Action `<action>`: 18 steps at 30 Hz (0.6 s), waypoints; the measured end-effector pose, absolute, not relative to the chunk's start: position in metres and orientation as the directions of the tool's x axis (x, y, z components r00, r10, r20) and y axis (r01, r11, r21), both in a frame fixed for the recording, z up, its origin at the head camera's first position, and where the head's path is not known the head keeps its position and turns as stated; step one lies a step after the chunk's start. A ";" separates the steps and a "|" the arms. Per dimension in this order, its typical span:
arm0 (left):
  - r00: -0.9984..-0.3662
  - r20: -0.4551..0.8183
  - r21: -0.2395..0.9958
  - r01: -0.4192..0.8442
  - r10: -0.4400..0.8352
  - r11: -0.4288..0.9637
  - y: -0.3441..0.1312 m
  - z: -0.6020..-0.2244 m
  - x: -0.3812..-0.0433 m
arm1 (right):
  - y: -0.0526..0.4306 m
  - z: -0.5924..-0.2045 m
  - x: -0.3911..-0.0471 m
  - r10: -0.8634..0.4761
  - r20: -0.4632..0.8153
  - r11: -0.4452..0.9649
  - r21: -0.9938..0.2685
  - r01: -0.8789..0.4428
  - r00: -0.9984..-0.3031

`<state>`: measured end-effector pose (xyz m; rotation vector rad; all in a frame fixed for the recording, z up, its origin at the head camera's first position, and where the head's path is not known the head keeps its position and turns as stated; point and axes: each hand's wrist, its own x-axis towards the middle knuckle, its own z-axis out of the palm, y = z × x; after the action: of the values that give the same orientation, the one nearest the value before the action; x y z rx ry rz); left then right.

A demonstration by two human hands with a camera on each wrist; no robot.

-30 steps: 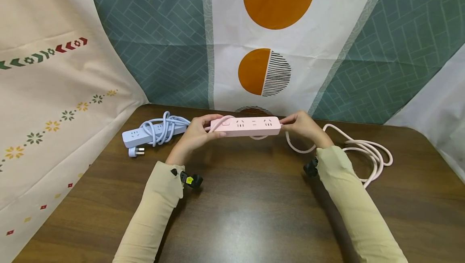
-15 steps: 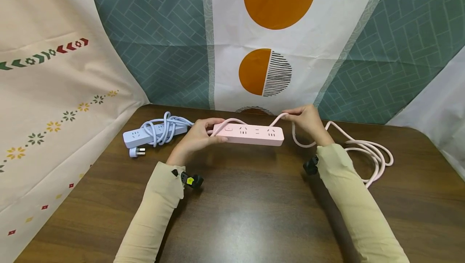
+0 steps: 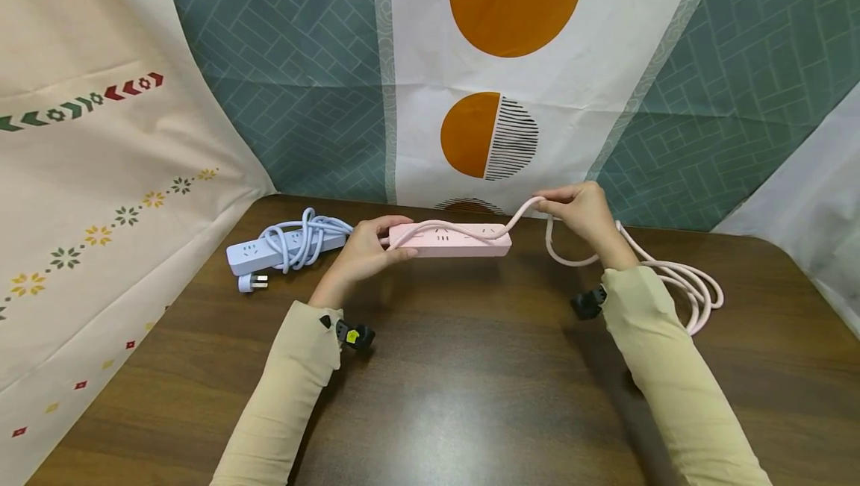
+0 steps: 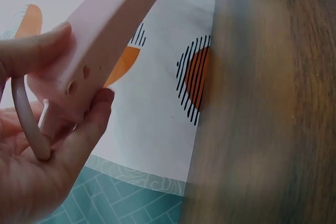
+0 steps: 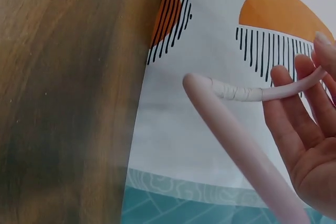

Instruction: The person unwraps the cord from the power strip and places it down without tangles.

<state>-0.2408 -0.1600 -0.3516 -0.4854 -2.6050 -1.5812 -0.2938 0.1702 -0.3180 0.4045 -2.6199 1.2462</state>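
Note:
In the head view, my left hand (image 3: 363, 253) grips a pink power strip (image 3: 450, 248) by its left end, above the far part of the table. Thumb and fingers clasp that end in the left wrist view, where the strip (image 4: 102, 30) tilts up and its cord bends close by the palm. The pink cord (image 3: 526, 210) crosses the strip's socket face and rises to my right hand (image 3: 583, 211), which pinches it between thumb and fingers. In the right wrist view the cord (image 5: 239, 145) makes a sharp bend beside that hand, with a white wrapped section.
On the left of the wooden table (image 3: 430, 381) lies a light blue power strip (image 3: 258, 253), its cord wound around it, its plug (image 3: 247, 282) in front. Loose loops of pink cord (image 3: 705, 288) lie at the right. Patterned cloth (image 3: 322, 98) hangs behind.
My right hand has moved from the strip's right end up and to the right, drawing the cord out. The cord now lies across the strip's face. My left hand keeps its hold.

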 end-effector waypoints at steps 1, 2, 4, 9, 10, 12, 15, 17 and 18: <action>-0.952 0.215 0.853 0.292 0.218 0.432 -0.160 -0.352 -0.241 | 0.171 -0.318 -0.293 -0.164 0.300 0.607 -0.720 -0.336 -0.940; -0.954 0.222 0.847 0.291 0.201 0.445 -0.160 -0.351 -0.241 | 0.172 -0.317 -0.293 -0.171 0.296 0.610 -0.717 -0.337 -0.940; -0.960 0.226 0.845 0.278 0.166 0.457 -0.160 -0.351 -0.241 | 0.174 -0.317 -0.291 -0.189 0.291 0.618 -0.707 -0.344 -0.938; -0.965 0.242 0.855 0.261 0.100 0.449 -0.159 -0.351 -0.241 | 0.177 -0.316 -0.287 -0.217 0.254 0.629 -0.702 -0.334 -0.943; -0.965 0.247 0.856 0.260 0.088 0.446 -0.159 -0.351 -0.241 | 0.178 -0.316 -0.286 -0.222 0.242 0.626 -0.707 -0.329 -0.944; -0.965 0.254 0.862 0.258 0.070 0.436 -0.159 -0.352 -0.241 | 0.179 -0.316 -0.284 -0.234 0.217 0.624 -0.714 -0.318 -0.948; -0.965 0.260 0.875 0.252 0.038 0.413 -0.159 -0.352 -0.242 | 0.182 -0.317 -0.282 -0.261 0.182 0.623 -0.719 -0.310 -0.948; -0.965 0.263 0.882 0.249 0.020 0.401 -0.159 -0.353 -0.243 | 0.184 -0.319 -0.281 -0.279 0.158 0.622 -0.722 -0.303 -0.947; -0.964 0.266 0.885 0.249 0.012 0.393 -0.159 -0.353 -0.244 | 0.185 -0.319 -0.280 -0.284 0.147 0.623 -0.723 -0.299 -0.947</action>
<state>-0.2439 -0.1590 -0.3532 -0.2319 -2.4334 -1.6035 -0.2802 0.1846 -0.3195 0.5055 -2.8137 1.2591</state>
